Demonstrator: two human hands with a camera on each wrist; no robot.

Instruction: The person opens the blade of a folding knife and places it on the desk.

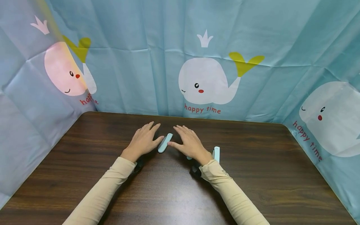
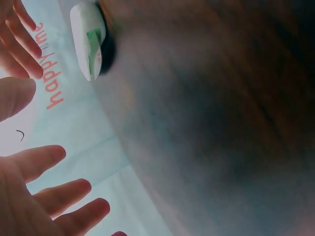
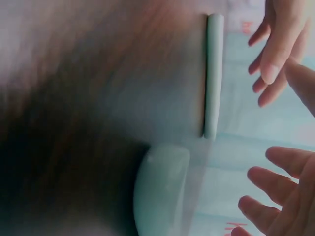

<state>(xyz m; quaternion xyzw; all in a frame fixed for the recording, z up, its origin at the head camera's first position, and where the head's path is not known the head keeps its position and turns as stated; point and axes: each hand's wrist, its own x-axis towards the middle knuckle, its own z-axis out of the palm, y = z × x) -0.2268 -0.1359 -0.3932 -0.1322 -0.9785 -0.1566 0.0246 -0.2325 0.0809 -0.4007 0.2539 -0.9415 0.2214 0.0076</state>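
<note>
A slim, light-blue handle-like thing [image 1: 165, 143] with a small hole at one end lies on the table between my hands; its exact kind is unclear. My left hand [image 1: 143, 139] hovers just left of it, fingers spread, holding nothing. On its other side is my right hand [image 1: 189, 142], also with fingers spread and nothing held. Beyond the right wrist, a second light-blue piece [image 1: 216, 153] shows, partly hidden by the hand and sleeve. In the right wrist view, a long pale bar [image 3: 213, 76] and a rounded pale-green thing [image 3: 161, 191] lie apart.
The dark wood-grain table [image 1: 253, 175] extends around both arms. Behind it and at its sides hangs a blue curtain [image 1: 126, 78] printed with whales. A dark strap or device [image 1: 196, 171] sits under the right wrist.
</note>
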